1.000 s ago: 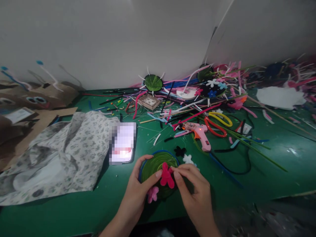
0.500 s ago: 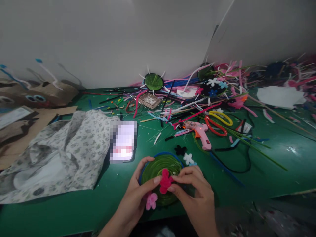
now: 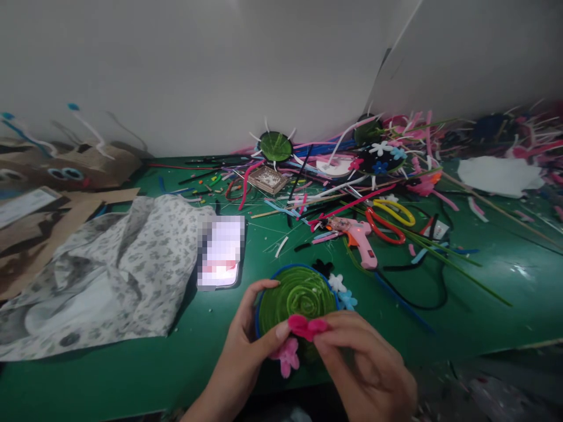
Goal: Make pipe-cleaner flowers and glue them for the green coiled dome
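My left hand (image 3: 246, 346) is closed on the edge of a round green disc (image 3: 299, 287), which is coiled from fuzzy pipe cleaner and rimmed in blue. Its thumb also touches a hot pink pipe-cleaner flower (image 3: 303, 326). Over the disc's near part, the fingertips of my right hand (image 3: 369, 351) pinch that flower, now seen nearly edge-on. A light pink flower (image 3: 288, 356) sits at the disc's near left edge, by my left thumb; whether it is fixed there I cannot tell. Black (image 3: 323, 268), white (image 3: 337, 283) and light blue (image 3: 348, 300) flowers lie beyond the disc's right rim.
A pink glue gun (image 3: 358, 235) lies beside scissors with red and yellow handles (image 3: 387, 221). Pipe cleaners and scraps litter the back of the green table (image 3: 211, 375). To the left are a lit phone (image 3: 222, 252), patterned cloth (image 3: 118, 269) and brown cardboard shapes (image 3: 79, 158).
The hot pink flower has turned from face-on to nearly edge-on. My right hand has rolled and shifted right and down. The disc and the light pink flower moved slightly right.
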### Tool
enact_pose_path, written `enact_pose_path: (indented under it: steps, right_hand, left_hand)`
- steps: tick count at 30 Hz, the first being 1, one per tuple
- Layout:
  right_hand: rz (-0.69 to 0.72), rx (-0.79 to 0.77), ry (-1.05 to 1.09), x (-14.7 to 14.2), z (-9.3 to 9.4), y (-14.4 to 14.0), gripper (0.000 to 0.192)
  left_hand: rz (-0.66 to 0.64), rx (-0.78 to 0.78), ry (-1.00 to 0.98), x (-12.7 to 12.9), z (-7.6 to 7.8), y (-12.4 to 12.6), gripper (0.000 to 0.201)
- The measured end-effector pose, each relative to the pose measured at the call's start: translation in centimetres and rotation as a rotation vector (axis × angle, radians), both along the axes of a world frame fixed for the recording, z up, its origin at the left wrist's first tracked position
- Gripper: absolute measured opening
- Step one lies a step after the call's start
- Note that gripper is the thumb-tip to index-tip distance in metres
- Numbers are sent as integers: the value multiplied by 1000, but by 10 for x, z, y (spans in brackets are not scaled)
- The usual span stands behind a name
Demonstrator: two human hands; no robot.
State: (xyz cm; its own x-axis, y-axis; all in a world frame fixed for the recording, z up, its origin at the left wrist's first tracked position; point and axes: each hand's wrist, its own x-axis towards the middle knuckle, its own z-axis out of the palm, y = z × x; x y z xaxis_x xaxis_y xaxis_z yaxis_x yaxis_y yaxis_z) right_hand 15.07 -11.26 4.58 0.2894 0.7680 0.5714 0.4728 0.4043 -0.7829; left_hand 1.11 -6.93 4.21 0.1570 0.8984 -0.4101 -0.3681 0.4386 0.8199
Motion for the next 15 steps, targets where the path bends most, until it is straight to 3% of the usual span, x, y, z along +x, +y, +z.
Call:
enact_pose_path:
  steps: [4,8,12,15]
  right_hand:
    - [-210,283,-265,5,5,0,17]
    - [-66,305,-643,13,5,3,18]
    - [30,297,-699,13,-2,4,18]
    - [31,331,-785,13,-1,2,16]
  left_hand:
    - [26,-30,2,1,-1,0,56]
    - [25,-41,-22,0,0,0,55]
    - [-28,-105,-48,0,-1,2,43]
    - [3,-76,-7,1,-4,3,44]
